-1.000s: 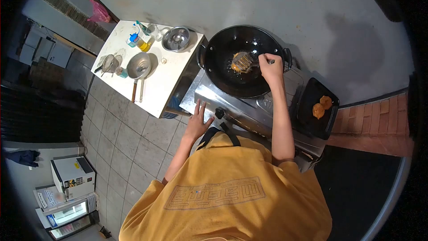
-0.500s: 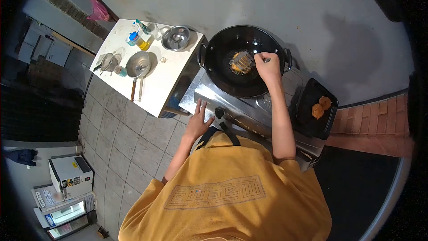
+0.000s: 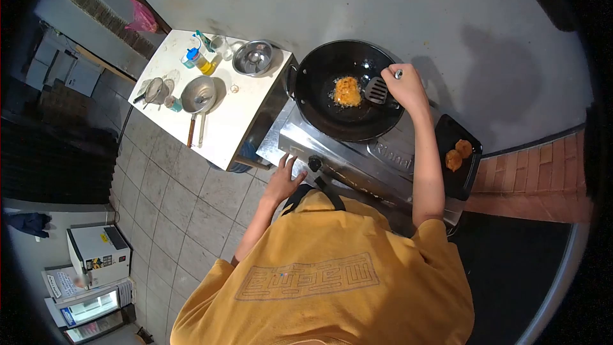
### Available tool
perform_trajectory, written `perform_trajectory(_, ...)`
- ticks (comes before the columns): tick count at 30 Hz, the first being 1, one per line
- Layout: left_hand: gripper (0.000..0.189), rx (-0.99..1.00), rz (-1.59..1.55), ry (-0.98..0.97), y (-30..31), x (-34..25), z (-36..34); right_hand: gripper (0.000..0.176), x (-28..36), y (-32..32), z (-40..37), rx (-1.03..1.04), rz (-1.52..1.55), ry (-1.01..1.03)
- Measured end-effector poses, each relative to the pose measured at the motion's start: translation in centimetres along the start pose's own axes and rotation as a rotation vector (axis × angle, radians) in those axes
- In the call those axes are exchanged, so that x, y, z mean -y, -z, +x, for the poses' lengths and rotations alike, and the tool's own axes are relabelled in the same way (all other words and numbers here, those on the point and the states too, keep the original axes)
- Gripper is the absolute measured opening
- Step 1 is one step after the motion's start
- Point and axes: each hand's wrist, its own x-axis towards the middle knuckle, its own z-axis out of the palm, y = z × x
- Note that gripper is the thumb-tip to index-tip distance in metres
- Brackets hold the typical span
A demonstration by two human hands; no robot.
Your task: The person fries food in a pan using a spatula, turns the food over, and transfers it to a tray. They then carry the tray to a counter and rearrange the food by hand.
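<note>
My right hand [image 3: 407, 86] grips the handle of a slotted spatula [image 3: 376, 90] over the right side of a black wok [image 3: 311, 110]. The spatula's blade is just right of an orange-golden fried piece [image 3: 347, 92] that sits in bubbling oil at the wok's bottom. Beneath the wok is a steel gas stove [image 3: 300, 135] with a black knob [image 3: 314, 163]. My left hand [image 3: 283, 182], fingers apart and holding nothing, is at the stove's front left corner, beside the knob. Right of the stove, a black tray [image 3: 454, 184] carries browned fried pieces [image 3: 454, 160].
On the left, a white table [image 3: 227, 124] holds a saucepan [image 3: 199, 94], a steel bowl [image 3: 252, 57], a blue-capped oil bottle [image 3: 203, 64] and a strainer [image 3: 154, 91]. A grey wall [image 3: 415, 0] rises behind the wok. Red brickwork [image 3: 530, 172] borders the tray.
My right hand has drawn the spatula right, off the fried piece, which now shows fully in the wok. My left hand stays at the stove's corner.
</note>
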Motion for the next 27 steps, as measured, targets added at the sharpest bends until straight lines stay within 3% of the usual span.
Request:
perform_trajectory(6,0.068,0.013,-0.047,0.031,-0.3,0.7,0.0,0.033,0.4,0.1,0.5,0.173,-0.095,-0.052)
perform_trajectory(10,0.067,0.0,-0.04,0.011,-0.7,1.2,0.1,0.033,-3.5,-2.0,2.2,0.117,-0.028,0.028)
perform_trajectory(13,0.068,0.027,-0.034,0.034,-0.2,0.5,0.0,0.031,-4.4,-2.2,2.9,0.238,0.164,-0.039)
perform_trajectory(15,0.068,0.024,-0.032,0.03,-0.2,0.5,0.2,0.029,-3.8,-2.0,2.6,0.301,0.406,-0.194)
perform_trajectory(18,0.068,0.023,-0.041,0.014,-0.4,0.7,0.4,0.027,-5.6,-2.9,2.9,0.323,0.616,-0.193)
perform_trajectory(27,0.068,0.046,-0.039,0.017,-0.2,0.3,0.5,0.026,-2.5,-0.3,1.8,0.287,0.629,-0.202)
